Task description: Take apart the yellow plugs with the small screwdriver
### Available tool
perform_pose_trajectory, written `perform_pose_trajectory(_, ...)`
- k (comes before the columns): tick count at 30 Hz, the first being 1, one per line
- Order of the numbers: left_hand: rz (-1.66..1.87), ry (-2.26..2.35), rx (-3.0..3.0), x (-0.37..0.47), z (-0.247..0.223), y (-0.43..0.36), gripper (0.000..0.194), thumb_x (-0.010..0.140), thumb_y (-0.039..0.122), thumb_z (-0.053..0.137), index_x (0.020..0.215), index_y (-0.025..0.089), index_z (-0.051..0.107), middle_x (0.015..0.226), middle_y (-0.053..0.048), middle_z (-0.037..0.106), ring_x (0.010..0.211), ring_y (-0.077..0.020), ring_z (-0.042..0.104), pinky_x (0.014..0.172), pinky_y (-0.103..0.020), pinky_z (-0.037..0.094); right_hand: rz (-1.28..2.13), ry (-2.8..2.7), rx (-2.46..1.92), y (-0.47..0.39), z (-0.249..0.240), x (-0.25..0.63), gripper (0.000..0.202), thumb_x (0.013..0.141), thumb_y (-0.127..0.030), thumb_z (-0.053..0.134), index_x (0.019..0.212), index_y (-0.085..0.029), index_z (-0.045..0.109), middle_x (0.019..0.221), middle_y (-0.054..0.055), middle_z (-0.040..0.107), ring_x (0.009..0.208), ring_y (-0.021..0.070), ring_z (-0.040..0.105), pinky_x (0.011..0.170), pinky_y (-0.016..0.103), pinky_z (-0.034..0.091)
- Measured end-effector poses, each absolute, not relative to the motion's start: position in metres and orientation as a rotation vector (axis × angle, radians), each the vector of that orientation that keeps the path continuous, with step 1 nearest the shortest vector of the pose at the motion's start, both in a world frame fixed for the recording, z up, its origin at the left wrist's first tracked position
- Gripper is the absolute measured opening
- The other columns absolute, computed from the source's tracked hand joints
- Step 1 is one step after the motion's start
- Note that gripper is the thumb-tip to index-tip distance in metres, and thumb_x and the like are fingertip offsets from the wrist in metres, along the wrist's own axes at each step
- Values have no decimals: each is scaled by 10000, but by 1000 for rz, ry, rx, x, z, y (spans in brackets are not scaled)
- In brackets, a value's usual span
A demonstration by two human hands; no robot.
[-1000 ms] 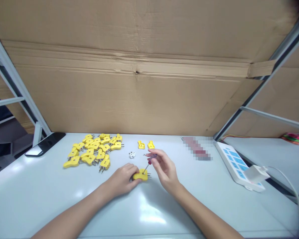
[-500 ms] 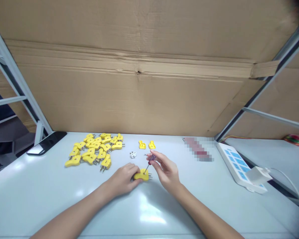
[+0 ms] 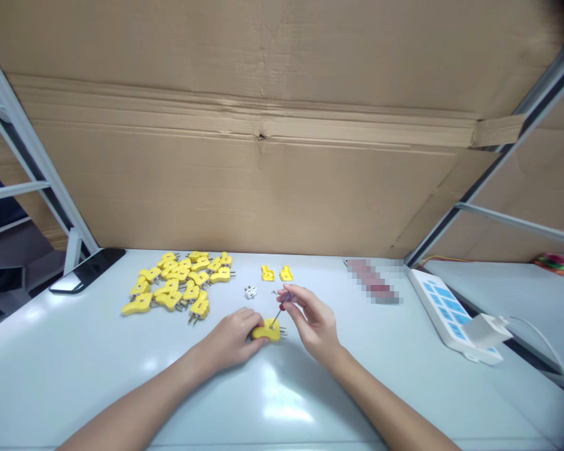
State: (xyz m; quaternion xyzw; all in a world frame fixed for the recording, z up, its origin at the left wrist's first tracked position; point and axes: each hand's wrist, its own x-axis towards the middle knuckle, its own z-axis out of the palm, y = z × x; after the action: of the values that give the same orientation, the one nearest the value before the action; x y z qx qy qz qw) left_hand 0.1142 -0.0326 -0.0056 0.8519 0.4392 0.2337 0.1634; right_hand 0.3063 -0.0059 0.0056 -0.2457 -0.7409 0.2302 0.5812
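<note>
Well, a cardboard wall point(image 3: 282, 188) takes up most of my view, with the pale table point(image 3: 404, 388) below it. Off to the right I have a white power strip point(image 3: 432, 300), and off to the left a heap of yellow plugs point(image 3: 178, 274). Between them, my left hand point(image 3: 235, 337) has thumb and fingers closed around the back end of one yellow plug point(image 3: 262, 334), down in front of me. My right hand point(image 3: 317, 318) pinches a small screwdriver point(image 3: 282, 307), slanted with its tip at the plug's upper face. I judge the step to be turning a screw there; it calls for a firm left grip, light downward pressure and fingertip turns. Beyond lie two yellow shell pieces point(image 3: 286, 274) and a smaller white insert point(image 3: 250, 292), both apart from my hands.
</note>
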Motion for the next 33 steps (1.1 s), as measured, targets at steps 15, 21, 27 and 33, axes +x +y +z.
perform_pose_trajectory(15,966,1297,2354,104,-12,-29,104,936,240,439,1003,200,508,953,-69,597,909,-228,599,810,-355,484,597,-1490,-723,-4,15,308,195,868,-228,608,1061,-245,586,900,40,684,762,168,679,764,368,576)
perform_pose_trajectory(21,1179,1336,1862,99,-5,-23,150,957,374,399,1012,236,420,1241,-99,555,1154,-232,523,968,-391,413,805,-1332,-882,-1,25,312,236,789,-349,682,933,-221,547,787,24,676,693,170,662,632,317,557)
perform_pose_trajectory(27,1112,1381,1687,99,0,-23,350,972,521,229,963,231,424,876,-36,586,812,-200,567,787,-340,451,1164,-1470,-1107,4,29,314,312,725,-461,682,815,-170,614,590,-25,574,445,97,492,452,251,426)
perform_pose_trajectory(33,1077,1507,2027,99,5,-27,295,983,405,215,854,230,415,842,-35,495,807,-213,515,788,-365,442,1719,-1296,-1248,5,20,311,381,762,-566,597,760,-187,552,436,-111,339,323,33,211,336,186,114)
